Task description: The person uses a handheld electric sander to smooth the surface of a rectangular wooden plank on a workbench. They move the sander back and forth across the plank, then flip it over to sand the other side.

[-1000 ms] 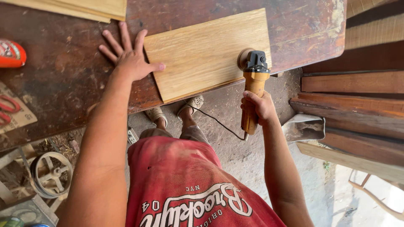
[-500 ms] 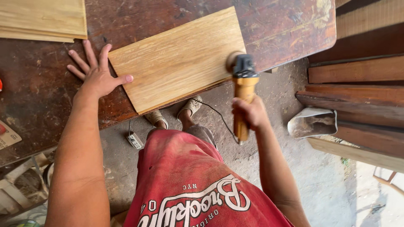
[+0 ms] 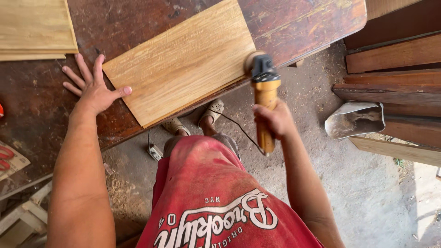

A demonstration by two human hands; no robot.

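Plank: pale oak-coloured board (image 3: 181, 64) lies flat and skewed on the dark workbench (image 3: 298, 23), its near edge hanging over the bench lip.
Far left: I see a stack of similar light boards (image 3: 34, 30) at the bench corner, apart from the work.
Left hand: my left hand (image 3: 94, 89) is splayed flat on the bench, thumb touching the plank's left edge, holding nothing.
Advice, left: I'd say press that palm onto the plank itself; an overhanging board could chatter.
Right hand: my right hand (image 3: 274, 119) is wrapped tight round the orange handle of the angle grinder (image 3: 263, 92).
Disc: it meets the plank's right edge.
Advice, right: keep the disc flat, pressure light, cord (image 3: 229, 126) behind.
Far right: dark planks (image 3: 395, 82) leaning; a metal scoop (image 3: 356, 120) on the floor.
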